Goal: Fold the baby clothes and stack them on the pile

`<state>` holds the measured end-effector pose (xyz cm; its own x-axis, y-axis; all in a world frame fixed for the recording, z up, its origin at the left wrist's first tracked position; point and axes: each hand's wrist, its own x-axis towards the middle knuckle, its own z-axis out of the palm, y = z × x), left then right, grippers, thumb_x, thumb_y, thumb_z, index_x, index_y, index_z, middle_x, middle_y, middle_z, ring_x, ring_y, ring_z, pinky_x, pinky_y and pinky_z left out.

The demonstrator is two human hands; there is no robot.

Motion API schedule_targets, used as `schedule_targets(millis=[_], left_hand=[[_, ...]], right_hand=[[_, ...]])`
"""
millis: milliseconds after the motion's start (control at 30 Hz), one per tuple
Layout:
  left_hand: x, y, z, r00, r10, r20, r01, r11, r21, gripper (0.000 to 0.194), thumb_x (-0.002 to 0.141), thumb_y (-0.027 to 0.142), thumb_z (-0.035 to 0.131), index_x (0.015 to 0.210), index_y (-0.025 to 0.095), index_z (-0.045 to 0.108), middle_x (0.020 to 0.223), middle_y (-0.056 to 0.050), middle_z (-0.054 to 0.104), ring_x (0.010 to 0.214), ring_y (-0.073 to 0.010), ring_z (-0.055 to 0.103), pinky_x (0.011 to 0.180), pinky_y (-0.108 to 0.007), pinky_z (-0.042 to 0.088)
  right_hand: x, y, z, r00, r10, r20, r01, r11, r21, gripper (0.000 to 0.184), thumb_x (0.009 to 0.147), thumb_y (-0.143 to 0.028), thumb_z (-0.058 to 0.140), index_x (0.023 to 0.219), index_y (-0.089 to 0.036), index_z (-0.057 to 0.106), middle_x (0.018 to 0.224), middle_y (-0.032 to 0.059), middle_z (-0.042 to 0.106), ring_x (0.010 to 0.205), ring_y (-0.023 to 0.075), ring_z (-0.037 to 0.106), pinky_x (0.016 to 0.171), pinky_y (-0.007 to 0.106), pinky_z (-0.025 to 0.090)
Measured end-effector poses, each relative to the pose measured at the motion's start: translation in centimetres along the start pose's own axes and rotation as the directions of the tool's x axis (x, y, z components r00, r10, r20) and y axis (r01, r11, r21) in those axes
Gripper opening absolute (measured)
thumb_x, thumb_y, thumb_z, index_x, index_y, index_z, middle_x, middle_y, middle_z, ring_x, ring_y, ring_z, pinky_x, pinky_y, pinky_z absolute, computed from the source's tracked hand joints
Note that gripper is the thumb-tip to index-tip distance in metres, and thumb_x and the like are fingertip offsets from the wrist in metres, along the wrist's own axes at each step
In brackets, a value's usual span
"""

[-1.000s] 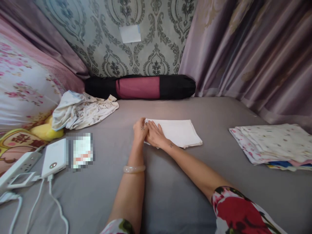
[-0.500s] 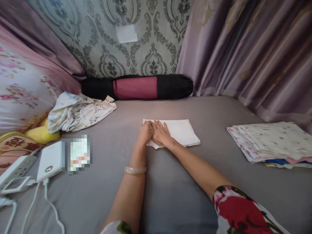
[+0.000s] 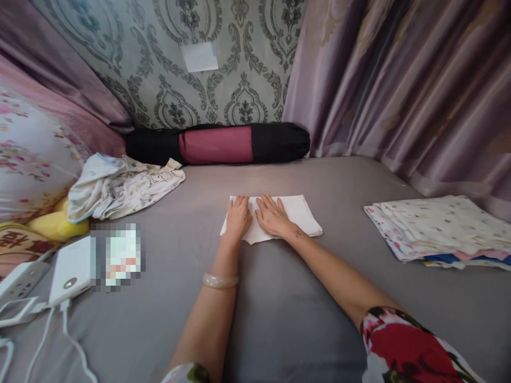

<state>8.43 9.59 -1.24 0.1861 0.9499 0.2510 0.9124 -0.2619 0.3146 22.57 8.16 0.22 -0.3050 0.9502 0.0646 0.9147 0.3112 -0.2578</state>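
A folded white cloth [image 3: 297, 210] lies flat on the grey bed sheet [image 3: 279, 298] in the middle of the view. My left hand [image 3: 238, 217] rests palm down on the cloth's left part, fingers stretched out. My right hand [image 3: 272, 216] lies flat beside it on the cloth's middle, fingers spread. Neither hand holds anything. A pale bangle [image 3: 220, 280] circles my left wrist.
A stack of folded printed cloths [image 3: 439, 229] sits at the right. A crumpled pile of printed cloths [image 3: 120, 186] lies at the left, with a black and maroon roll bag [image 3: 217, 143] behind by the wall. A white power bank [image 3: 69, 268], power strip [image 3: 19, 279] and cables lie at the near left. Curtains hang at the right.
Both hands slid from the cloth's left edge onto it and now lie flatter and slightly apart. The left hand went from curled at the edge to flat. The view shifted slightly rightward.
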Motion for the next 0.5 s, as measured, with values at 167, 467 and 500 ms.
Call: schedule_targets(millis=[167,467,500], left_hand=[[-0.4,1.1,0.8,0.997,0.009,0.08,-0.011,1.0,0.028,0.041,0.098,0.025,0.032,0.132,0.013,0.05,0.145,-0.016,0.047,0.14,-0.0274,0.035,0.115,-0.047,0.025],[-0.5,0.9,1.0,0.995,-0.007,0.096,0.002,0.998,0.061,0.042,0.099,0.029,0.032,0.134,0.015,0.048,0.147,-0.015,0.045,0.141,-0.0263,0.034,0.116,-0.048,0.025],[-0.5,0.9,0.9,0.996,-0.003,0.092,-0.002,0.998,0.063,0.041,0.099,0.029,0.032,0.134,0.015,0.049,0.146,-0.015,0.046,0.141,-0.0263,0.034,0.116,-0.047,0.025]], right_hand=[[-0.9,0.8,0.4,1.0,0.006,0.008,-0.005,0.999,-0.035,0.056,0.099,-0.035,0.024,0.15,-0.013,0.033,0.157,0.0124,0.028,0.146,0.0258,0.019,0.117,0.052,0.01],[-1.0,0.8,0.3,1.0,0.0,-0.009,0.0,1.0,0.023,0.055,0.099,-0.034,0.025,0.149,-0.012,0.035,0.156,0.013,0.03,0.145,0.0255,0.022,0.117,0.051,0.01],[-1.0,1.0,0.1,1.0,-0.001,0.002,0.001,0.999,0.035,0.055,0.099,-0.034,0.025,0.149,-0.012,0.034,0.156,0.0131,0.03,0.145,0.0248,0.022,0.117,0.05,0.011]])
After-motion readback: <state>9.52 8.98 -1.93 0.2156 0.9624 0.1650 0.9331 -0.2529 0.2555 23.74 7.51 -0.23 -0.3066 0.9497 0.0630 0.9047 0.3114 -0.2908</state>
